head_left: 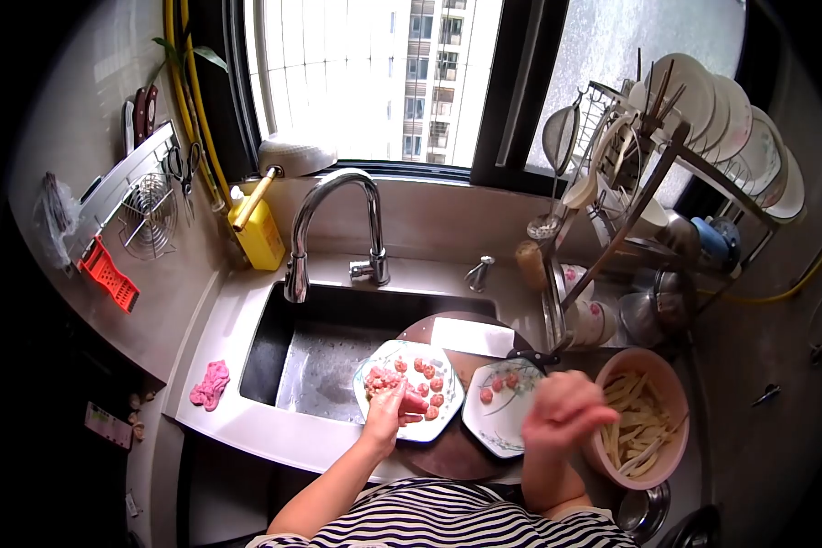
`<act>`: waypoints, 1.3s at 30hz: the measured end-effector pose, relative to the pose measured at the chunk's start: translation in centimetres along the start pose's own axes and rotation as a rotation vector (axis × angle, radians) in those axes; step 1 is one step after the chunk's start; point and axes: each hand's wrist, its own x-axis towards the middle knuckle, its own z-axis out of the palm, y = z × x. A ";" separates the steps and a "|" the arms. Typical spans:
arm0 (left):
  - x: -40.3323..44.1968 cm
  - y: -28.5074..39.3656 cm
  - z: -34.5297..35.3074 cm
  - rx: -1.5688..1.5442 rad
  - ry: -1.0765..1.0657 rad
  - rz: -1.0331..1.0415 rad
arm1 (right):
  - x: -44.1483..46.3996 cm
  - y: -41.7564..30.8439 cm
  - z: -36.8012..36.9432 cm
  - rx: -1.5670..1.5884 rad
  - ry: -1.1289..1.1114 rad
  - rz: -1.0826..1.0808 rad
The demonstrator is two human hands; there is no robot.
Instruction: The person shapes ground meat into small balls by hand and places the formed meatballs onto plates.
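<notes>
My left hand [391, 416] is over the left white plate [443, 424], with thumb and fingers stretched and a gap between them. Beside its thumb lies a heap of pink minced meat [374, 379], and several small meatballs [429, 371] sit on the right part of this plate. My right hand [566, 411] is raised near the right edge of a second white plate [489, 434], its fingers curled closed and the thumb pointing right. Whatever it may hold is hidden. A few meatballs [486, 395] rest on that second plate.
Under the plates is a round brown board [443, 457], with a cleaver [473, 337] at its back. Right stands a pink basin [683, 411] of pale cut strips. A sink [315, 365] with a tall faucet [374, 210], a pink cloth [210, 385] and a dish rack [639, 201] surround this.
</notes>
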 end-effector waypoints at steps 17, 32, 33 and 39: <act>0.0 0.0 -0.4 0.146 -0.009 0.260 | -8.0 8.5 -2.9 -0.210 -0.228 0.942; 0.6 0.3 0.6 -0.186 -0.054 0.007 | -8.2 8.7 -1.5 0.433 -0.106 1.559; 1.1 0.0 0.6 -0.386 -0.125 -0.113 | -8.4 9.0 -0.8 0.451 0.004 1.598; 1.3 -0.1 -0.1 -0.612 0.077 -0.298 | -7.7 7.3 0.5 0.439 0.281 1.323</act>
